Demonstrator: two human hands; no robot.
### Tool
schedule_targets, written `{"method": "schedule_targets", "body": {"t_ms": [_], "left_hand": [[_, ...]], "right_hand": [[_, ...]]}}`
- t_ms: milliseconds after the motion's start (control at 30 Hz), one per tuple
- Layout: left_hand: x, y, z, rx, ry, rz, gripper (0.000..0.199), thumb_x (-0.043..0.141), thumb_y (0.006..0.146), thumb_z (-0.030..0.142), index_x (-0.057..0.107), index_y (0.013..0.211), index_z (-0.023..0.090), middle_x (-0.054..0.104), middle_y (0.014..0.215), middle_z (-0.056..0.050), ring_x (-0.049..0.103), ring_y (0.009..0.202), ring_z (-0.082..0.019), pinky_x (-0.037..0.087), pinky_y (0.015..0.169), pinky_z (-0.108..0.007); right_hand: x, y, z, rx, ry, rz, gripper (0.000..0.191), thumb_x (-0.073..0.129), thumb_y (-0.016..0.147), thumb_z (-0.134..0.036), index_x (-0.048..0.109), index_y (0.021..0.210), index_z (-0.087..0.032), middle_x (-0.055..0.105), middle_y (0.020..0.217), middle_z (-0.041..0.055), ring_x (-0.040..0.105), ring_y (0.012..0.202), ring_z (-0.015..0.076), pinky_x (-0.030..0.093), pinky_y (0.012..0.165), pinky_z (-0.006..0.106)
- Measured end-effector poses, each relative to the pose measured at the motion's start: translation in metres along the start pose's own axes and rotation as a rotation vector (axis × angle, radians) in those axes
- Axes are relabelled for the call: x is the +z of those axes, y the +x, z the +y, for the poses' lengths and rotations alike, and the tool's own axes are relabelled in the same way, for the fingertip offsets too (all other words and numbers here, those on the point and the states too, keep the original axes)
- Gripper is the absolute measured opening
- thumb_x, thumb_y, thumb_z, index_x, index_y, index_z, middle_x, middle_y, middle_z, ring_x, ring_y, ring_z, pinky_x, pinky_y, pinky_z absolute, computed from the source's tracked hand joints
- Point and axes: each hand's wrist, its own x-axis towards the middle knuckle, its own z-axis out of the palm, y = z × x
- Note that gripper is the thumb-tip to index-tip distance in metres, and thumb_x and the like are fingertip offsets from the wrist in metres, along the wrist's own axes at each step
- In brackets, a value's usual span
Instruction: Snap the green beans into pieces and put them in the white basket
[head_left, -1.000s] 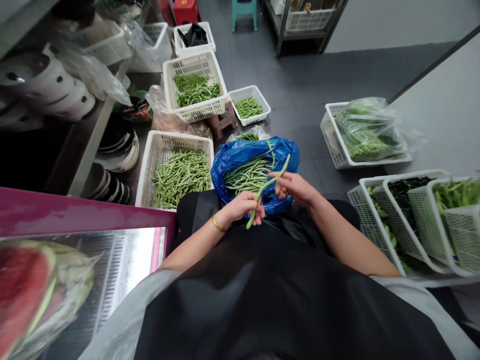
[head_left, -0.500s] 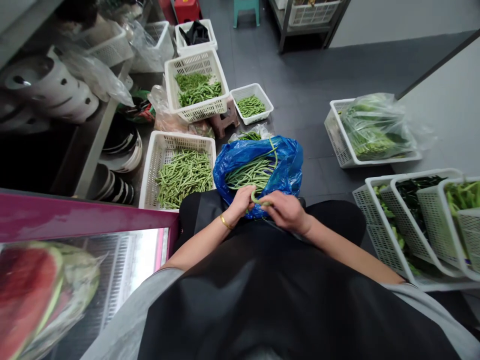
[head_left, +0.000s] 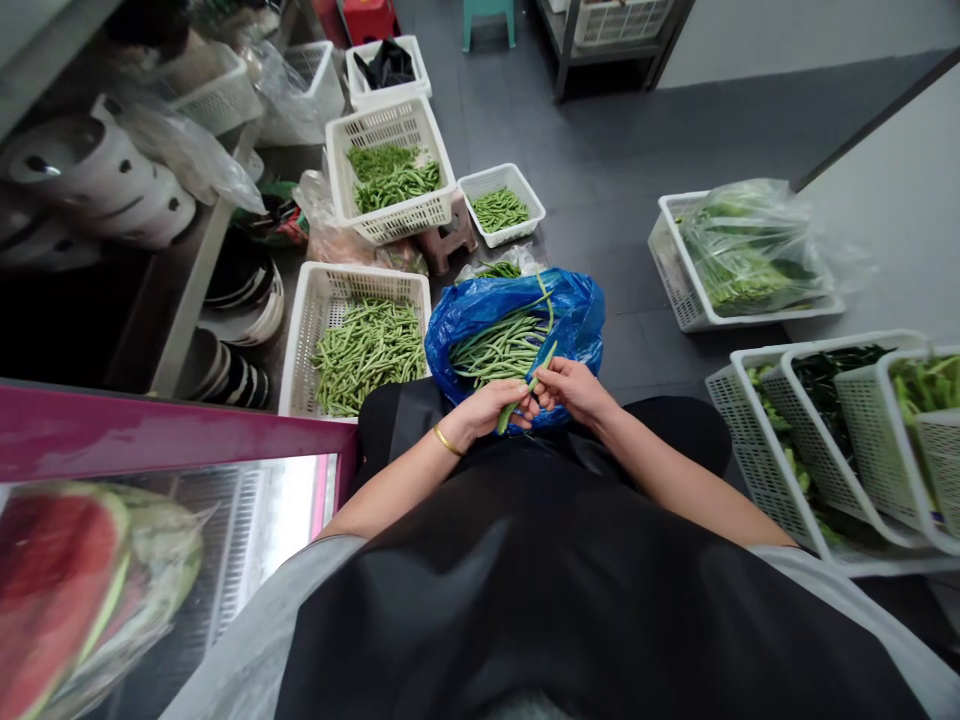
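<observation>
Over the near edge of an open blue plastic bag point(head_left: 577, 310), both hands meet on pieces of green bean point(head_left: 542, 366). My left hand point(head_left: 495, 400), with a gold bangle at its wrist, is closed on bean pieces, one end of which points down toward me. My right hand point(head_left: 574, 388) pinches a piece that sticks up and away. Whether the pieces are still joined I cannot tell. Inside the bag lie long green beans point(head_left: 499, 345), one hanging over its far rim. Left of the bag, a white basket point(head_left: 295, 345) holds short bean pieces point(head_left: 367, 350).
Farther off stand a white basket of greens point(head_left: 394, 225) on a brown stool and a small white basket of beans point(head_left: 514, 236). To the right are a basket with bagged vegetables point(head_left: 675, 270) and several tilted baskets point(head_left: 761, 450). A pink-edged display case point(head_left: 165, 430) borders my left.
The bean between my hands was bent in a curve; now straight pieces show there. My right hand has moved up and closer to my left hand.
</observation>
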Motion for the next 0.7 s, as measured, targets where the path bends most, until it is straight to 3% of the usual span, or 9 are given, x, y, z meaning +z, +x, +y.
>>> {"method": "schedule_targets", "body": {"t_ms": [67,133,200,267,333,400,500,600,700], "left_hand": [[0.000,0.004,-0.006,-0.043,-0.037,0.133,0.030,0.062,0.076,0.039,0.052,0.065,0.013,0.053,0.053,-0.001,0.047,0.043,-0.009,0.037,0.043,-0.021],[0.000,0.008,-0.011,-0.019,-0.062,0.326,0.032,0.055,0.081,0.037,0.045,0.060,0.015,0.043,0.044,0.003,0.037,0.035,-0.006,0.030,0.037,-0.019],[0.000,0.010,-0.013,0.049,-0.064,0.470,0.033,0.051,0.083,0.034,0.041,0.058,0.016,0.040,0.043,0.005,0.035,0.036,-0.005,0.029,0.038,-0.018],[0.001,0.010,-0.013,0.153,-0.002,0.515,0.032,0.051,0.084,0.033,0.041,0.059,0.016,0.045,0.048,0.003,0.040,0.041,-0.005,0.033,0.042,-0.018],[0.003,0.008,-0.014,0.237,0.121,0.506,0.029,0.055,0.082,0.032,0.041,0.062,0.016,0.047,0.054,0.004,0.043,0.045,-0.005,0.034,0.044,-0.017],[0.005,0.005,-0.015,0.218,0.258,0.473,0.028,0.058,0.080,0.032,0.040,0.064,0.016,0.045,0.054,0.005,0.042,0.043,-0.005,0.032,0.041,-0.017],[0.004,0.001,-0.015,0.095,0.362,0.386,0.027,0.054,0.082,0.035,0.040,0.067,0.018,0.043,0.049,0.006,0.039,0.036,-0.005,0.027,0.035,-0.017],[-0.001,-0.005,-0.009,0.098,0.398,0.270,0.030,0.054,0.082,0.039,0.040,0.066,0.017,0.044,0.049,0.005,0.036,0.034,-0.004,0.025,0.032,-0.017],[-0.005,-0.013,-0.002,0.124,0.436,0.132,0.035,0.057,0.078,0.045,0.043,0.066,0.016,0.046,0.051,0.005,0.038,0.036,-0.003,0.027,0.033,-0.015]], "right_hand": [[0.010,-0.009,0.002,-0.216,-0.200,0.087,0.029,0.061,0.072,-0.046,0.051,0.072,-0.019,0.061,0.062,0.0012,0.058,0.052,0.0121,0.048,0.050,0.024],[0.020,-0.016,0.006,-0.399,-0.413,0.073,0.022,0.059,0.074,-0.041,0.052,0.070,-0.020,0.063,0.068,0.0037,0.061,0.064,0.0147,0.050,0.061,0.027],[0.027,-0.018,0.012,-0.389,-0.505,-0.010,0.020,0.057,0.076,-0.038,0.051,0.068,-0.020,0.063,0.066,0.0033,0.061,0.062,0.0148,0.049,0.062,0.027],[0.030,-0.015,0.018,-0.199,-0.480,-0.067,0.021,0.053,0.079,-0.037,0.048,0.067,-0.020,0.060,0.059,0.0004,0.058,0.051,0.0127,0.046,0.052,0.025],[0.031,-0.009,0.020,-0.018,-0.490,-0.080,0.023,0.049,0.081,-0.036,0.046,0.065,-0.020,0.058,0.054,-0.0015,0.054,0.043,0.0110,0.041,0.045,0.022],[0.029,-0.005,0.018,0.016,-0.666,-0.079,0.024,0.050,0.082,-0.032,0.047,0.062,-0.019,0.059,0.055,-0.0008,0.055,0.046,0.0109,0.038,0.048,0.022],[0.019,-0.004,0.005,-0.034,-1.092,-0.062,0.029,0.053,0.081,-0.038,0.051,0.061,-0.018,0.061,0.059,0.0017,0.056,0.056,0.0132,0.034,0.052,0.023],[0.001,-0.011,-0.011,-0.171,-1.331,-0.036,0.030,0.049,0.085,-0.046,0.057,0.077,-0.018,0.064,0.076,0.0053,0.058,0.065,0.0151,0.032,0.054,0.024],[-0.014,-0.016,-0.017,-0.360,-1.352,-0.222,0.028,0.042,0.089,-0.040,0.057,0.081,-0.018,0.063,0.080,0.0058,0.056,0.065,0.0138,0.032,0.055,0.024]]}}
